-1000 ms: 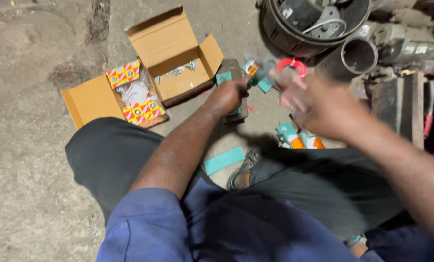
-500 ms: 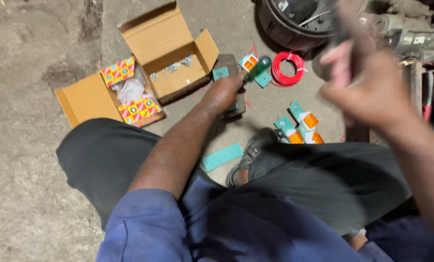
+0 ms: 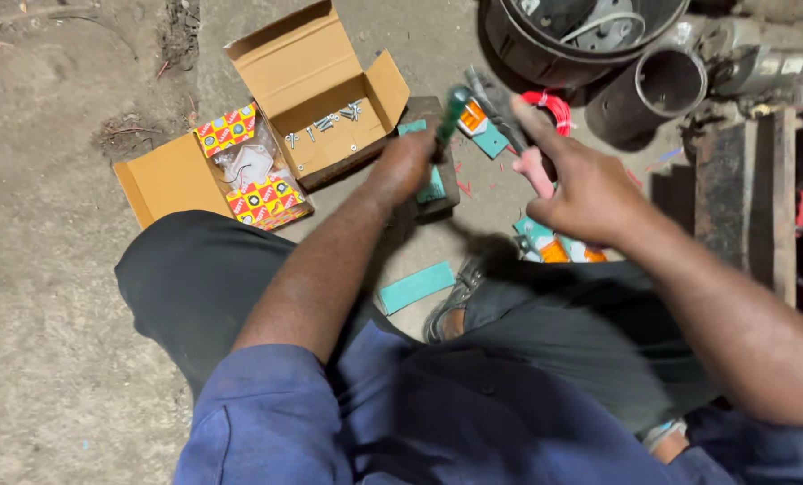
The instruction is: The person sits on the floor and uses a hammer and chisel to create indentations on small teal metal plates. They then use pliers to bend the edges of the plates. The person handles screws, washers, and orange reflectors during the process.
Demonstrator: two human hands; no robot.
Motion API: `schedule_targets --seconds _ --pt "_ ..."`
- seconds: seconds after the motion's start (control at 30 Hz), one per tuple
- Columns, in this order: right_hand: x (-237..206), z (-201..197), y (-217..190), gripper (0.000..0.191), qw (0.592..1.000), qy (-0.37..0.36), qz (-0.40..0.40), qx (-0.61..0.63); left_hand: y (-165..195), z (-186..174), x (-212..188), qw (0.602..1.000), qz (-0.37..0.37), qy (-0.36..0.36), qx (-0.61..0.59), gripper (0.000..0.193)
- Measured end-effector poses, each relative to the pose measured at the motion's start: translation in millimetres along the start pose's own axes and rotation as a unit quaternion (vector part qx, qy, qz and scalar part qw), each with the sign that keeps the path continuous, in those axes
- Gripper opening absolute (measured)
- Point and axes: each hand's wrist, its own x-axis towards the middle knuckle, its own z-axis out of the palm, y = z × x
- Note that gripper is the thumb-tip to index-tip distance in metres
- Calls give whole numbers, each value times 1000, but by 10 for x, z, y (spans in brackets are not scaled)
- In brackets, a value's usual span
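My left hand [image 3: 408, 163] is closed around a green-handled screwdriver [image 3: 453, 106], held upright over a dark block [image 3: 437, 199] that has teal pieces on it. My right hand [image 3: 588, 187] hovers just to the right, index finger stretched toward a grey metal tool [image 3: 489, 97] and thumb apart. Whether it grips anything is unclear. I am sitting on the ground, my dark trousers and blue shirt filling the lower view.
An open cardboard box [image 3: 285, 67] holds loose screws, beside a colourful small box [image 3: 262, 199] with a plastic bag. A red wire coil [image 3: 552, 101], orange-teal packets [image 3: 554, 248] and a teal strip [image 3: 416, 286] lie around. A black tub [image 3: 518, 49], metal pipe [image 3: 645, 115] and wooden planks [image 3: 760, 189] stand right.
My right hand has come down from high at the right toward the block. My left hand has lifted slightly, and the green handle now stands up from it.
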Motion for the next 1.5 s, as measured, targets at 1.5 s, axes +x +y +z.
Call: schedule_targets --seconds 1.5 --pt "1083 2740 582 68 992 -68 95 57 60 -161 -106 955 -110 271 39 25"
